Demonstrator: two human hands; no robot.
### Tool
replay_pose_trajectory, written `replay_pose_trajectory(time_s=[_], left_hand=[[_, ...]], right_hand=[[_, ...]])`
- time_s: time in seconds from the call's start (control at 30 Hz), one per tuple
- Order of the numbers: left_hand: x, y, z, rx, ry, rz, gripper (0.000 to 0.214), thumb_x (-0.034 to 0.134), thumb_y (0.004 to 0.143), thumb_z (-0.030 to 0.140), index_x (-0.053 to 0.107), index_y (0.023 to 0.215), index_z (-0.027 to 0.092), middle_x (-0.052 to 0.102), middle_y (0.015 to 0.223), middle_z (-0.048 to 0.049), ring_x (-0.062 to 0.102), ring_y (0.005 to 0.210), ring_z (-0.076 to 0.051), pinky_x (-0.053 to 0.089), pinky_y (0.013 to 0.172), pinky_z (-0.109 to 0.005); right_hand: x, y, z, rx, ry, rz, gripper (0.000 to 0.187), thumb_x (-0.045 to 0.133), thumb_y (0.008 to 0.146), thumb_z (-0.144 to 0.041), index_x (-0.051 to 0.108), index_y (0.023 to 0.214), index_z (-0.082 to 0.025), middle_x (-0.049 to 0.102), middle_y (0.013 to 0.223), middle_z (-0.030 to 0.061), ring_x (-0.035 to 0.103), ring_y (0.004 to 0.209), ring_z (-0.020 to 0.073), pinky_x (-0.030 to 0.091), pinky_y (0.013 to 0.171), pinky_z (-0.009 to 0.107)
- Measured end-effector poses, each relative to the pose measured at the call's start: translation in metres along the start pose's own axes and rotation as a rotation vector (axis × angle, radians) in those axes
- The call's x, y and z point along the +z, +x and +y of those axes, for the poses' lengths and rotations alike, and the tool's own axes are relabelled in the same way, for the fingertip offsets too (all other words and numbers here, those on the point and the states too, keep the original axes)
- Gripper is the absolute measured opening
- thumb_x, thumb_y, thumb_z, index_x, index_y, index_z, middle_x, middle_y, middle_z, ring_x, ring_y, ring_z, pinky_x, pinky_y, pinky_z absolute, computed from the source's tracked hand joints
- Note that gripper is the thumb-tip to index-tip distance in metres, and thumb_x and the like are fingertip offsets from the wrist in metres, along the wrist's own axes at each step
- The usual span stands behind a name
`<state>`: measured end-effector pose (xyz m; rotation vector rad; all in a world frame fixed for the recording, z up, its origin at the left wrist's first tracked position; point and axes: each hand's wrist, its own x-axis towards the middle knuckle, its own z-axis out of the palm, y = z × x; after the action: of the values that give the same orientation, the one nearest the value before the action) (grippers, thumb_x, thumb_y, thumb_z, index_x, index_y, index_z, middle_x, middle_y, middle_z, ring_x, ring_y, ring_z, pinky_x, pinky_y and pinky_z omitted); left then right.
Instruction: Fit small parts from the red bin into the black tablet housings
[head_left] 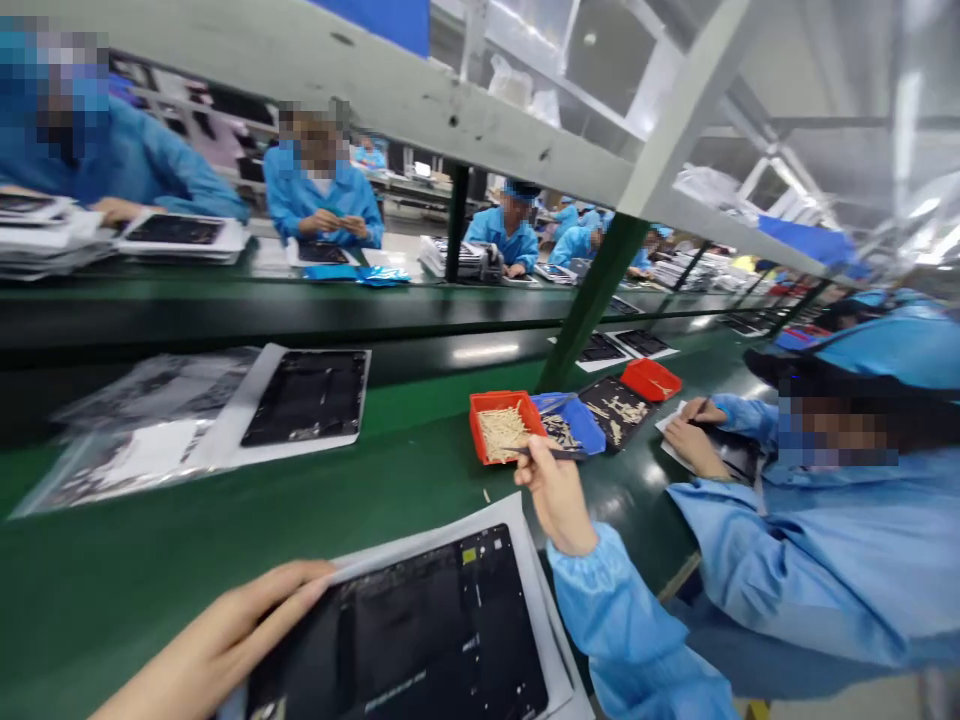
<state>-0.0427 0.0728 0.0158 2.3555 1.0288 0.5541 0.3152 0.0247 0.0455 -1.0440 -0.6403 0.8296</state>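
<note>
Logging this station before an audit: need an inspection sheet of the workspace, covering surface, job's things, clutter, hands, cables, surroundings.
Surface: green bench top, glossy.
Job's things: black panel on white sheets; nearer red bin holding pale strips; blue bin beside it.
Clutter: clear plastic bags; second panel.
Hands: left hand on the black panel's edge; right hand holding a dark slim tool at the nearer red bin.
Cables: nothing seen.
Surroundings: co-worker at right; others opposite, in blue.

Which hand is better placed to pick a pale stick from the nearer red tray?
Probably the right hand: it holds a slim dark tool whose tip shows over the red tray of pale sticks. The left hand lies at the dark panel's edge, farther from that tray.
</note>
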Motion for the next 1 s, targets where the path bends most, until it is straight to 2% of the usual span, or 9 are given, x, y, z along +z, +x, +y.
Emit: replay_pose_trajectory(time_s=[0.03,0.13,0.23,0.33,0.43,0.57,0.73,1.0], left_hand=[[-0.001,0.003,0.003,0.022,-0.015,-0.089,0.035,0.048,0.095,0.051,0.076,0.11,0.036,0.078,0.111,0.0011,0.075,0.098,-0.021,0.06,0.09,-0.029],[0.002,0.002,0.002,0.042,0.037,-0.018,0.035,0.055,0.095,0.048,0.071,0.12,0.031,0.074,0.121,-0.0045,0.07,0.111,-0.022,0.056,0.099,-0.033],[0.012,-0.008,-0.002,0.013,0.083,0.031,0.04,0.059,0.093,0.046,0.065,0.128,0.028,0.073,0.122,-0.0072,0.07,0.108,-0.022,0.058,0.095,-0.032],[0.022,-0.012,-0.003,0.011,0.06,0.001,0.029,0.053,0.097,0.042,0.069,0.117,0.027,0.074,0.11,-0.0046,0.07,0.1,-0.019,0.057,0.089,-0.029],[0.027,-0.011,-0.001,0.065,0.072,0.033,0.028,0.046,0.101,0.039,0.071,0.104,0.027,0.071,0.097,-0.0028,0.068,0.092,-0.017,0.056,0.082,-0.027],[0.03,-0.009,0.001,0.15,0.167,0.091,0.029,0.043,0.102,0.035,0.07,0.097,0.025,0.066,0.086,-0.0026,0.064,0.08,-0.016,0.053,0.073,-0.026],[0.032,-0.01,0.003,0.137,0.179,0.105,0.031,0.039,0.103,0.035,0.068,0.097,0.026,0.063,0.083,-0.0016,0.06,0.077,-0.016,0.051,0.072,-0.026],[0.034,-0.009,0.001,0.07,0.143,0.072,0.036,0.038,0.104,0.04,0.07,0.095,0.025,0.064,0.083,-0.0008,0.06,0.079,-0.016,0.05,0.073,-0.027]], right_hand=[[0.002,-0.004,-0.003,-0.064,-0.087,-0.042,0.033,0.077,0.081,-0.05,0.071,0.082,-0.018,0.066,0.067,0.0,0.055,0.05,0.0089,0.048,0.05,0.022],[0.017,-0.018,-0.009,-0.125,-0.394,-0.276,0.021,0.069,0.089,-0.039,0.075,0.084,-0.018,0.071,0.069,0.0024,0.061,0.052,0.0115,0.051,0.054,0.025],[0.043,-0.037,-0.004,-0.193,-0.601,-0.558,0.016,0.067,0.088,-0.028,0.075,0.078,-0.019,0.073,0.067,0.0025,0.065,0.057,0.0145,0.052,0.056,0.026],[0.071,-0.053,0.017,-0.286,-0.67,-0.754,0.014,0.066,0.087,-0.022,0.076,0.078,-0.02,0.076,0.076,0.0026,0.07,0.07,0.016,0.054,0.068,0.026],[0.084,-0.062,0.042,-0.275,-0.664,-0.792,0.013,0.065,0.086,-0.021,0.076,0.078,-0.02,0.077,0.077,0.0023,0.07,0.071,0.0154,0.054,0.07,0.024],[0.081,-0.065,0.064,-0.304,-0.637,-0.808,0.014,0.064,0.088,-0.022,0.076,0.081,-0.018,0.075,0.078,0.0036,0.07,0.071,0.0151,0.053,0.07,0.024],[0.073,-0.064,0.074,-0.383,-0.632,-0.902,0.016,0.063,0.091,-0.024,0.076,0.088,-0.016,0.075,0.079,0.0058,0.069,0.071,0.0153,0.053,0.07,0.024],[0.071,-0.064,0.08,-0.424,-0.641,-0.958,0.016,0.063,0.093,-0.025,0.075,0.092,-0.015,0.075,0.083,0.0064,0.069,0.074,0.0155,0.053,0.073,0.024]])
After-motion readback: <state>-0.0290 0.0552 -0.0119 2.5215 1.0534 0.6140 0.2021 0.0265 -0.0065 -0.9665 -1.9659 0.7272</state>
